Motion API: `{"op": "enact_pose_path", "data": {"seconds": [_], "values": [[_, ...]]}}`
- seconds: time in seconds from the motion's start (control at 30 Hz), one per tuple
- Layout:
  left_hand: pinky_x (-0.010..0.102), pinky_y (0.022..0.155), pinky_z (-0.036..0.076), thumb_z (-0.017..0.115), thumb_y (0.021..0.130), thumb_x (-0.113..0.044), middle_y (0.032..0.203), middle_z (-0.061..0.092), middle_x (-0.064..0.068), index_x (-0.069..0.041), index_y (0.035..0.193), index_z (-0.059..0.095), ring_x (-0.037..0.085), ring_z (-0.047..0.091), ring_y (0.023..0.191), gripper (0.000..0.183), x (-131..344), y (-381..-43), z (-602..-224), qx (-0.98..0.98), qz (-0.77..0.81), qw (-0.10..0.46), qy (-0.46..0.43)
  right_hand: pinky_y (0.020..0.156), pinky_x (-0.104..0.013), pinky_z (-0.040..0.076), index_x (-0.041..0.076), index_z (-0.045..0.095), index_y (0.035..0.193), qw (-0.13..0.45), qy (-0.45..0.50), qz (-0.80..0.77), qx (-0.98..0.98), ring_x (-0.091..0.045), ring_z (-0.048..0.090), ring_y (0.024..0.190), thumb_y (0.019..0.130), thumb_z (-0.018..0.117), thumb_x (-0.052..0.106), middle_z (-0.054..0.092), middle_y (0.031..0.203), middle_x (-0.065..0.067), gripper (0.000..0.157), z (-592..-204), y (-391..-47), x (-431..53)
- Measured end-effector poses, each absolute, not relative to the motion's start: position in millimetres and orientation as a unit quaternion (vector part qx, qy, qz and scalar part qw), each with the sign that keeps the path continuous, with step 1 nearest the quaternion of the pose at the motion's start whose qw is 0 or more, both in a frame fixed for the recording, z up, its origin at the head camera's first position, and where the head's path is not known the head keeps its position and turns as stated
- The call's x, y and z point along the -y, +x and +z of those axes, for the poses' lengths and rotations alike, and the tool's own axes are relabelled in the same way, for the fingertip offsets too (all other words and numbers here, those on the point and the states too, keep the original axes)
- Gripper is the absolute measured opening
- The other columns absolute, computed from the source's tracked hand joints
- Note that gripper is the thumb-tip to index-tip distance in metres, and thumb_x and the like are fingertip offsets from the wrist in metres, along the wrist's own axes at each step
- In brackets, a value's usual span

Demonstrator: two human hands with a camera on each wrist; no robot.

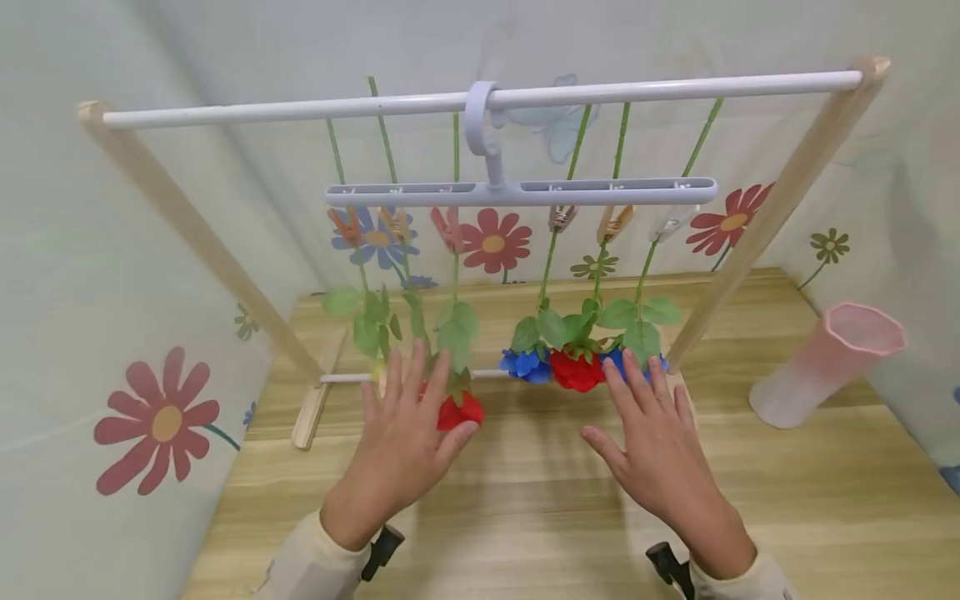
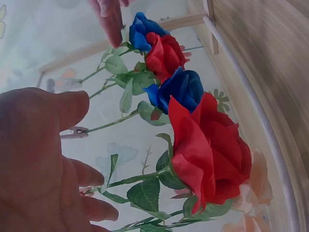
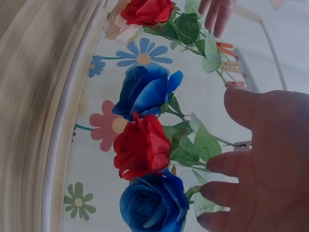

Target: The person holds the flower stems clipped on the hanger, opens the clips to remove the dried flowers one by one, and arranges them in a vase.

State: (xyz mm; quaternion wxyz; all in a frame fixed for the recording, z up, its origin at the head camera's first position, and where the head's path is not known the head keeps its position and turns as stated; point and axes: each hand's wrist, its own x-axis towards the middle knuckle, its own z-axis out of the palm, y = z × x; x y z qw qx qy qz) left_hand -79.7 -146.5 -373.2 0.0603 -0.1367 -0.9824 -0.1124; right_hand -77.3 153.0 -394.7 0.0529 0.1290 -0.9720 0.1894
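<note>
Cream sleeves (image 1: 307,562); dark black fittings (image 1: 384,550), blunt-ended, jutting from inner sides; hands (image 1: 397,442) bare.

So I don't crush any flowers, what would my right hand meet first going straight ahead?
Probably the leaves of the rightmost blue rose, in line with your right hand in the head view; depth is unclear, so the rose itself could come first.

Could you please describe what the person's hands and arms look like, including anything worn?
The left hand and right hand are bare, without gloves. The sleeves are pale cream, with a small black fitting beside each.
</note>
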Motion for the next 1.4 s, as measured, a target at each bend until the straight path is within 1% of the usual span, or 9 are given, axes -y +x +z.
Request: {"op": "enact_pose_path", "data": {"seconds": [0.27,0.37,0.6,0.73,0.83,0.97,1.1,1.23,1.4], "values": [[0.085,0.108,0.017,0.057,0.098,-0.058,0.171,0.009,0.020,-0.014,0.164,0.021,0.051,0.009,0.155,0.087,151,-73,-356,0.985,-0.108,0.059,-0.125,0.118,-0.075,0.013,0.010,0.027,0.161,0.062,0.135,0.215,0.965,-0.049,0.009,0.156,0.096,0.066,0.045,0.018,0.169,-0.020,0.084,-389,-73,-148],[0.083,0.110,0.019,0.058,0.098,-0.056,0.171,0.010,0.021,-0.013,0.164,0.019,0.051,0.011,0.155,0.087,157,-72,-344,0.982,-0.120,0.082,-0.123,0.119,-0.073,0.014,0.009,0.031,0.160,0.082,0.142,0.238,0.957,-0.049,0.012,0.155,0.095,0.069,0.042,0.020,0.169,-0.020,0.082,-384,-70,-145],[0.059,0.119,0.035,0.066,0.097,-0.029,0.153,0.048,0.024,0.003,0.147,0.047,0.042,0.043,0.144,0.062,180,-88,-309,0.929,-0.212,0.283,-0.111,0.117,-0.068,0.029,0.005,0.049,0.149,0.166,0.180,0.335,0.910,-0.043,0.026,0.153,0.091,0.077,0.025,0.035,0.164,-0.018,0.068,-369,-65,-123],[0.052,0.113,0.042,0.064,0.099,-0.023,0.141,0.057,0.023,0.004,0.142,0.051,0.039,0.053,0.132,0.053,192,-110,-288,0.904,-0.258,0.333,-0.071,0.113,-0.068,0.034,0.003,0.056,0.143,0.192,0.205,0.381,0.881,-0.040,0.035,0.150,0.091,0.075,0.017,0.046,0.157,-0.017,0.057,-361,-71,-99],[0.053,0.110,0.044,0.062,0.100,-0.028,0.139,0.058,0.025,0.005,0.143,0.051,0.039,0.053,0.129,0.055,201,-132,-276,0.905,-0.281,0.319,-0.024,0.114,-0.065,0.037,0.004,0.058,0.140,0.192,0.225,0.408,0.864,-0.038,0.042,0.146,0.092,0.073,0.017,0.051,0.153,-0.015,0.052,-354,-76,-76],[0.053,0.112,0.044,0.058,0.100,-0.043,0.144,0.054,0.023,0.002,0.146,0.046,0.038,0.050,0.135,0.066,207,-166,-267,0.917,-0.312,0.245,0.046,0.113,-0.056,0.044,0.006,0.059,0.139,0.170,0.260,0.441,0.842,-0.031,0.051,0.140,0.094,0.071,0.019,0.057,0.147,-0.012,0.048,-346,-87,-40],[0.051,0.108,0.048,0.058,0.099,-0.047,0.143,0.054,0.018,-0.005,0.129,0.056,0.035,0.050,0.134,0.051,205,-190,-269,0.916,-0.346,0.185,0.077,0.110,-0.050,0.049,0.007,0.059,0.139,0.118,0.274,0.483,0.823,-0.027,0.059,0.132,0.097,0.066,0.021,0.062,0.142,-0.009,0.044,-340,-101,-3],[0.043,0.086,0.055,0.060,0.099,-0.043,0.119,0.060,0.013,-0.009,0.107,0.056,0.030,0.059,0.107,0.035,202,-203,-272,0.909,-0.360,0.192,0.083,0.107,-0.047,0.051,0.011,0.056,0.143,0.053,0.246,0.519,0.817,-0.026,0.062,0.126,0.101,0.058,0.024,0.062,0.143,-0.006,0.045,-336,-116,28],[0.033,0.060,0.046,0.058,0.099,-0.042,0.089,0.057,0.007,-0.009,0.093,0.052,0.023,0.057,0.074,0.034,199,-209,-267,0.903,-0.349,0.232,0.095,0.108,-0.045,0.051,0.012,0.050,0.149,0.014,0.216,0.544,0.810,-0.027,0.062,0.129,0.103,0.052,0.024,0.059,0.146,-0.008,0.047,-328,-138,57]]}}
